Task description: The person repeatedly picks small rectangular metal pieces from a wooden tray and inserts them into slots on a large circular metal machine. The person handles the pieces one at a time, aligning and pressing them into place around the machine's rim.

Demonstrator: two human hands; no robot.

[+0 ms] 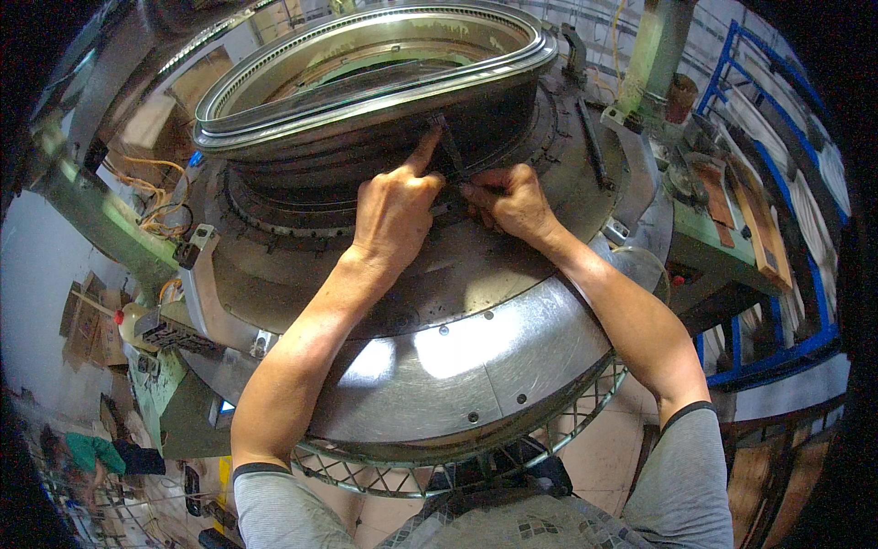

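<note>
My right hand (514,203) pinches the near end of a thin dark strip (450,146) between thumb and forefinger. From that pinch, its long axis runs away from me, slanting left, its far end beside the outstretched forefinger of my left hand (395,209); whether my curled left fingers grip anything, I cannot tell. The dark drum wall (366,157) lies just beyond.

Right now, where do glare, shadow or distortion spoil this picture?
Head view: white glare on the curved silver metal plate; head view: shadow darkens the round black wall, where the thin dark strip barely shows; head view: fisheye bends the tall blue metal rack.
</note>
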